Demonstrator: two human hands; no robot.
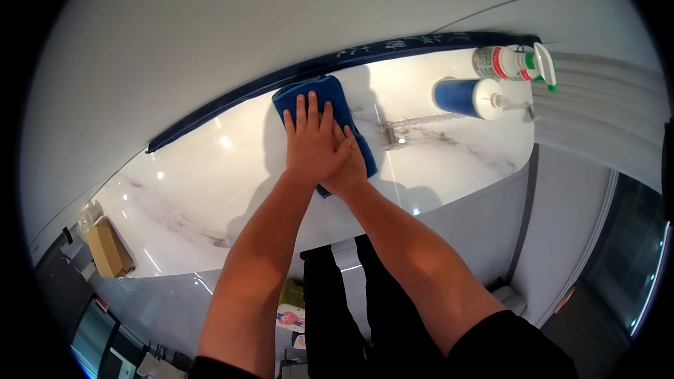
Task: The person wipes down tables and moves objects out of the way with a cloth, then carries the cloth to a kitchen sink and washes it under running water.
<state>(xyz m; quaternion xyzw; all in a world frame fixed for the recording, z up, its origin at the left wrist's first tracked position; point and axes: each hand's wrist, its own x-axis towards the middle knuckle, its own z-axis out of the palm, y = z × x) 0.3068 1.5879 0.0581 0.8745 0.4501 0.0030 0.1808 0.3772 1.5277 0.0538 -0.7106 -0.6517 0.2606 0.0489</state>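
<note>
A folded blue cloth [337, 95] lies on the white marble-patterned counter [189, 203]. My left hand [309, 144] presses flat on top of it, fingers spread and pointing toward the wall. My right hand [349, 168] rests on the cloth just beside it, partly covered by the left; its visible fingers are stretched out flat. The cloth shows around both hands, its far end close to the dark blue strip at the wall.
A dark blue strip [281, 78] with pale lettering runs along the wall. At the right stand a green-and-white spray bottle [502, 63] and a blue-and-white pump bottle [467, 98]. A cardboard box [109, 249] sits at the left end. A metallic object [393, 138] is right of the cloth.
</note>
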